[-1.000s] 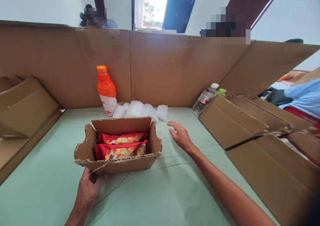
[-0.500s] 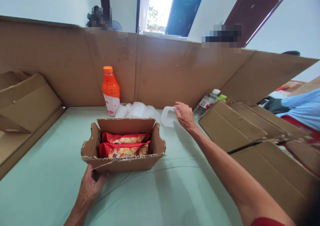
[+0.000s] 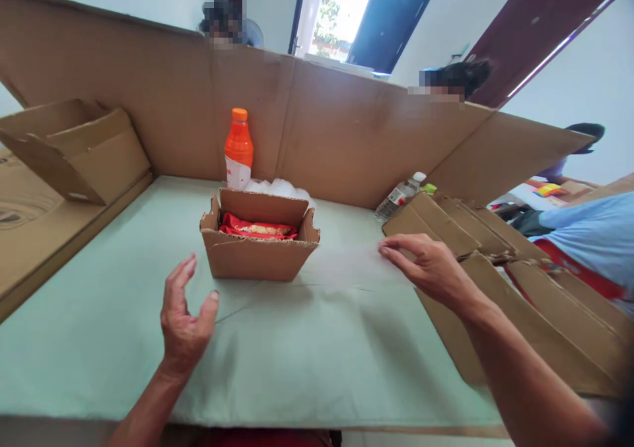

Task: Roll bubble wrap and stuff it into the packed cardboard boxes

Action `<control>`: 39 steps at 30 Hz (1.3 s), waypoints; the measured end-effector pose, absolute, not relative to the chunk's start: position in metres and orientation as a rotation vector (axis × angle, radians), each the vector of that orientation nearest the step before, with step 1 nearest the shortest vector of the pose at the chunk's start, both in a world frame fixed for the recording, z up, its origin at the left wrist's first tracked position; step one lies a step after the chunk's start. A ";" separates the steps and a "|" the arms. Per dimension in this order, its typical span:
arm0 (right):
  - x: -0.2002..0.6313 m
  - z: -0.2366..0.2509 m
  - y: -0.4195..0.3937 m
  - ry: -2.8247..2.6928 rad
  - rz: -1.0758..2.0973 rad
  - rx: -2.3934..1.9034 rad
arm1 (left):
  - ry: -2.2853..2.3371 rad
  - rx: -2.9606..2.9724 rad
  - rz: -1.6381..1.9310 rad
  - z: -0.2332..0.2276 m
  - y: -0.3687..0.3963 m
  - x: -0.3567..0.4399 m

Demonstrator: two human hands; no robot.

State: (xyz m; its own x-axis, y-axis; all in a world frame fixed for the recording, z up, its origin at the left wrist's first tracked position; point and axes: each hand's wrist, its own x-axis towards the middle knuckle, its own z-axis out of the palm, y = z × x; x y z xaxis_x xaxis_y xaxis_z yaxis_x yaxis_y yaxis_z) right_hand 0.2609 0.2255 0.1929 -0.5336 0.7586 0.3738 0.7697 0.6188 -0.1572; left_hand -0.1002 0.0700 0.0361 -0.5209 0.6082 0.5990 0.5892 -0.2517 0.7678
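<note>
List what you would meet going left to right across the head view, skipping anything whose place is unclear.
Far-left cardboard box → left hand → box of red packets → right hand → light blue cloth.

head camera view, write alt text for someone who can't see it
A person's right hand pinches what looks like a blurred, see-through plastic sheet beside an open cardboard box with red packaging inside, on a pale green table. The left hand is open and empty; an orange bottle stands behind the box.
</note>
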 end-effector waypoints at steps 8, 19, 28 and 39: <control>0.247 0.218 0.174 -2.576 0.342 -1.066 | 1.501 1.891 1.443 0.053 0.044 -0.021; 0.224 0.169 0.191 -2.511 0.877 -1.076 | 1.174 1.209 0.909 0.021 0.051 -0.004; 0.234 0.102 0.208 -2.343 0.962 -1.306 | 1.478 1.226 0.840 0.005 0.046 -0.011; 0.244 0.036 0.213 -2.193 0.890 -1.457 | 1.776 1.668 0.652 0.024 0.034 -0.006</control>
State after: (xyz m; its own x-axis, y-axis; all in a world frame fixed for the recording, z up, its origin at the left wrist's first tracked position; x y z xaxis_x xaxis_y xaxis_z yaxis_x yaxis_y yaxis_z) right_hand 0.2441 0.2128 0.0358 -0.4037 0.9138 -0.0453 0.6867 0.2699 -0.6749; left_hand -0.0057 0.0337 0.0238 -0.0208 0.9949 -0.0986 0.6946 0.0853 0.7143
